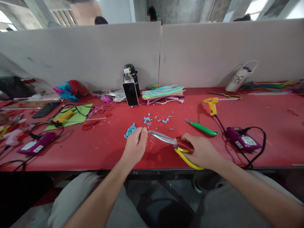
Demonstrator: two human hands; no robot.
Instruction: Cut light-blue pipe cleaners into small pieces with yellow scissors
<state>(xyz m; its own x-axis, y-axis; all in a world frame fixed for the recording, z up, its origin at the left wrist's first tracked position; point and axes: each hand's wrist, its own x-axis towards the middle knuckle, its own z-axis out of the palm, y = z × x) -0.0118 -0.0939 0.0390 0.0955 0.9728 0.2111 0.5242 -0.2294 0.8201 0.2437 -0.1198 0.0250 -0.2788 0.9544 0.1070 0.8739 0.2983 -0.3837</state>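
My right hand (201, 150) is closed around the handles of a pair of scissors (163, 137), yellow below and reddish above. The scissors' tips point left and reach my left hand (136, 144). Thumb and fingers of that hand are pinched together; a tiny bluish end may show at the blade tips, but what the pinch holds is mostly hidden. Just behind the left hand lies a small heap of short blue pieces (130, 130). More cut blue pieces (147, 119) are scattered farther back, and fine bits lie under the blades.
On the red table (95, 158) lie a green utility knife (204, 129), a yellow glue gun (211, 104) and a purple box (243, 139) with a cable. A phone (130, 94) leans against bottles near a bundle of pastel pipe cleaners (163, 92). Craft scraps and another purple box (38, 143) are left.
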